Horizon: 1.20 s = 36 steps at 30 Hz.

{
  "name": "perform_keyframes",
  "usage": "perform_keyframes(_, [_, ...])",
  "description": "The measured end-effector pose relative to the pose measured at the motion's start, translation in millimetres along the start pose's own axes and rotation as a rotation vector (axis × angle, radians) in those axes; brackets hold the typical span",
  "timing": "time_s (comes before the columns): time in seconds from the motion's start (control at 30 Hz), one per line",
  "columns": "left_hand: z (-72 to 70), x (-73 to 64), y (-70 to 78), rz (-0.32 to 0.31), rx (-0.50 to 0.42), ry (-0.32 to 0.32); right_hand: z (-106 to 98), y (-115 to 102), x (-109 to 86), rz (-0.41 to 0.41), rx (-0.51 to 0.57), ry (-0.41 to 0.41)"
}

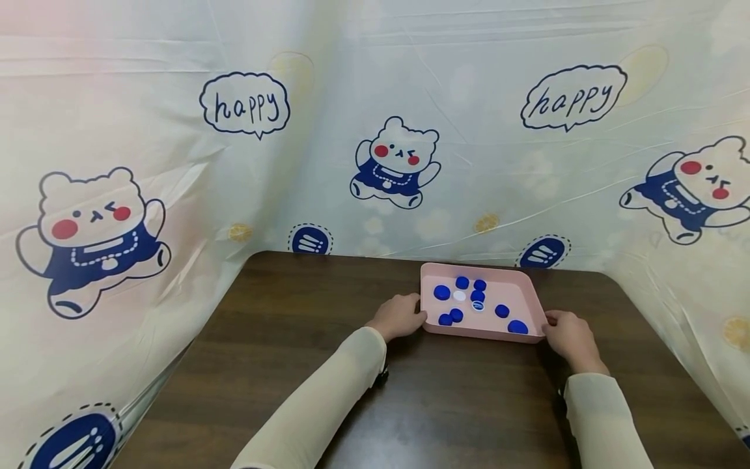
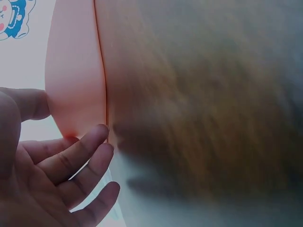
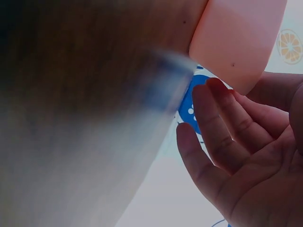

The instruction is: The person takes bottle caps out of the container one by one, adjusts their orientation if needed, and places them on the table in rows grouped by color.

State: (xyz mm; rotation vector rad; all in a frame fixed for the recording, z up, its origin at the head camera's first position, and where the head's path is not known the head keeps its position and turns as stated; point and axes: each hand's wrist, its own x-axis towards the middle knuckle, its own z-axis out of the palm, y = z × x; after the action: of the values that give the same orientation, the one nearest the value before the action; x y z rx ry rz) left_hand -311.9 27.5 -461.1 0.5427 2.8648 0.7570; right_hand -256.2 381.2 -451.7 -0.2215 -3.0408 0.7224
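Note:
A shallow pink tray sits at the far side of the table, right of its middle. Several small round blue pieces are scattered in it, along with a white one and one with a white-and-blue face. My left hand grips the tray's near left corner, thumb at the rim and fingertips by the bottom edge in the left wrist view. At the near right corner, my right hand holds the tray between thumb and fingers, its other fingers spread below in the right wrist view.
The dark wooden table has rounded far corners. A pale curtain printed with bears and "happy" bubbles hangs behind it and at both sides. The tray stands close to the table's far edge.

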Motion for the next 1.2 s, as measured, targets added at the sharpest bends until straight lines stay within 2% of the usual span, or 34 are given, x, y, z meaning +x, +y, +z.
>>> perform_keyframes(0.17, [-3.4,-4.5,-1.3,0.002,0.001,0.002,-0.4,-1.2,-1.5,-0.015,0.012,-0.010])
perform_keyframes(0.43, [-5.9,-8.6,-8.7,0.043,-0.017,-0.006,-1.3,-9.1,-10.6,-0.038,0.018,-0.038])
perform_keyframes(0.83, [-12.3,-19.7,-15.3,0.037,-0.013,-0.028,6.9,-24.0,-19.3,-0.056,-0.050,-0.057])
perform_keyframes(1.03, [-16.3,-25.0,-21.9,0.025,-0.015,-0.025,10.8,-28.7,-21.7,-0.055,-0.034,-0.073])
perform_keyframes(1.2, [-19.2,-28.8,-24.7,0.041,0.001,-0.017,11.1,-32.5,-22.8,-0.069,-0.019,-0.075])
